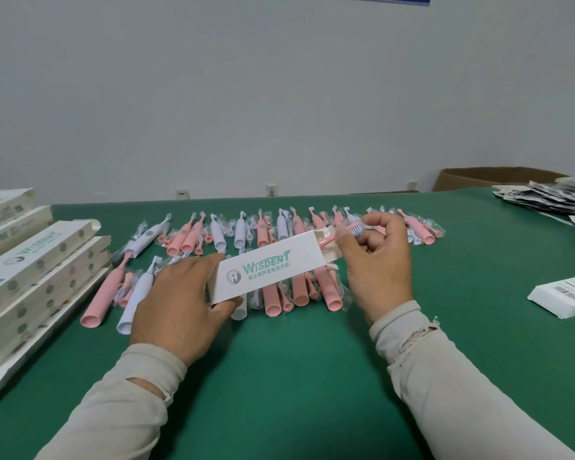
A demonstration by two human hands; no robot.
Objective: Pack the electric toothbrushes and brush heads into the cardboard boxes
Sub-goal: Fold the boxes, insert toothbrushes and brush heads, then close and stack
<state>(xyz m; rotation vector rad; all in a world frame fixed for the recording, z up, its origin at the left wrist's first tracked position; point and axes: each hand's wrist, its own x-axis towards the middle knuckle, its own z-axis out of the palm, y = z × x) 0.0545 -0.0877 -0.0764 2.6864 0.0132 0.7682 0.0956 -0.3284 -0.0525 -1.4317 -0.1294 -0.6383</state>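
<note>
Both forearms reach forward over the green worktop (312,376). The left hand (180,300) lies knuckles up, fingers curled round the near end of a white cardboard box (266,267), holding it above the worktop. The right hand (375,257) pinches a pink toothbrush (352,231) by its head at the box's open far end, its shaft inside.

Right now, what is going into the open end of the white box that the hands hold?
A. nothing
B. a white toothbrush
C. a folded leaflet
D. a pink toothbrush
D: the right hand holds a pink toothbrush whose neck enters the open end of the white box, which the left hand grips.
</note>
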